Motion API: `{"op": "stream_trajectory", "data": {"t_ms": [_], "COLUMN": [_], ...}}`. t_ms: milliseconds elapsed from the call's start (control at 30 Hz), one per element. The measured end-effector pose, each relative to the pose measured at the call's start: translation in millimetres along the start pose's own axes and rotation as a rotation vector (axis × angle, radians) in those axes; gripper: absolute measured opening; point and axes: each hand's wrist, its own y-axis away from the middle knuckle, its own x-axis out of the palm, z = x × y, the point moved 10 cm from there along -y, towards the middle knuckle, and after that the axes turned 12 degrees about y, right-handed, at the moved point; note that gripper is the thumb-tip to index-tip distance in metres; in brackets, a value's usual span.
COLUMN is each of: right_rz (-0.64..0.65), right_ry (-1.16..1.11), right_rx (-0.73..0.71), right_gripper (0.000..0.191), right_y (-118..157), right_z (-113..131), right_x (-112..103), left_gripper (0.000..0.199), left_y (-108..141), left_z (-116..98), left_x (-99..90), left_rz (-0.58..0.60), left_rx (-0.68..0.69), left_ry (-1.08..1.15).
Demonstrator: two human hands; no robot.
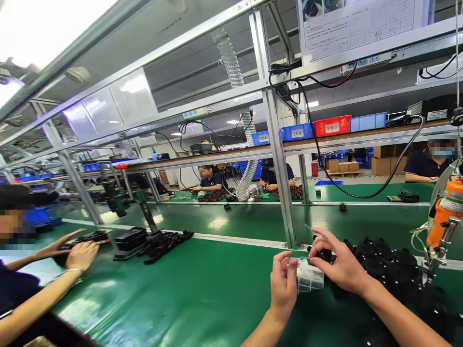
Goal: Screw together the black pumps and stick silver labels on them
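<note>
A clear plastic piece with pale grid-like lines is held above the green table, right of centre. My left hand has its fingers closed on the left end of this piece. My right hand is at the upper right of it, thumb and forefinger pinched together; what they hold, if anything, is too small to make out. Many round black parts lie on the table, to the right of and partly behind my right hand.
A co-worker handles a dark part at the left. A hand press and black parts stand beyond. An upright metal post rises behind my hands. An orange tool hangs at the right.
</note>
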Motion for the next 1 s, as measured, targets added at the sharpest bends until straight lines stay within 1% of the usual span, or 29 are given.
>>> {"op": "stream_trajectory", "data": {"t_ms": [100, 167, 233, 300, 367, 433, 533, 600, 667, 700, 767, 867, 933, 1000], "right_rz": [0.025, 0.022, -0.001, -0.018, -0.038, -0.079, -0.162, -0.207, -0.214, -0.200, -0.160, -0.163, -0.174, -0.161], "right_ry": [-0.117, -0.167, -0.196, -0.226, -0.265, -0.302, -0.317, -0.262, -0.185, -0.155, -0.125, -0.122, -0.147, -0.215], "right_rx": [0.157, 0.222, 0.252, 0.261, 0.273, 0.294, 0.302, 0.279, 0.256, 0.249, 0.258, 0.325, 0.386, 0.447], "right_gripper": [0.089, 0.096, 0.098, 0.100, 0.101, 0.101, 0.097, 0.092, 0.090, 0.091, 0.093, 0.095, 0.096, 0.099], "right_y": [2.6, 5.3, 6.7, 6.4, 5.3, 5.3, 10.8, 18.3, 26.3, 29.7, 34.1, 34.4, 31.4, 29.0], "right_z": [-6.0, -8.0, -8.2, -6.8, -4.8, -2.5, 3.5, 9.6, 14.8, 16.1, 14.6, 3.6, -5.4, -12.5], "right_x": [8.3, 14.0, 17.6, 20.2, 19.1, 10.9, -13.1, -30.0, -37.8, -36.7, -26.6, -8.3, 1.9, 9.5], "left_gripper": [0.032, 0.029, 0.028, 0.029, 0.031, 0.035, 0.041, 0.044, 0.044, 0.042, 0.038, 0.034, 0.032, 0.032], "left_y": [3.8, 10.0, 16.7, 20.5, 19.0, 12.3, -1.7, -8.3, -8.8, -6.4, 3.1, 21.5, 29.4, 28.8], "left_z": [-5.6, -11.1, -13.7, -12.9, -10.4, -7.2, -4.0, -5.5, -9.6, -11.9, -16.0, -21.7, -25.1, -26.0], "left_x": [3.6, 8.0, 14.4, 18.5, 17.4, 12.3, 4.0, 0.7, 2.9, 7.3, 20.4, 37.0, 40.6, 39.1], "left_rz": [0.044, 0.087, 0.147, 0.185, 0.174, 0.127, 0.057, 0.020, 0.017, 0.040, 0.123, 0.227, 0.248, 0.247], "left_rx": [0.078, 0.157, 0.210, 0.222, 0.200, 0.153, 0.067, 0.044, 0.060, 0.081, 0.137, 0.241, 0.304, 0.321], "left_ry": [-0.025, -0.053, -0.064, -0.070, -0.089, -0.122, -0.179, -0.218, -0.237, -0.239, -0.236, -0.248, -0.270, -0.308]}}
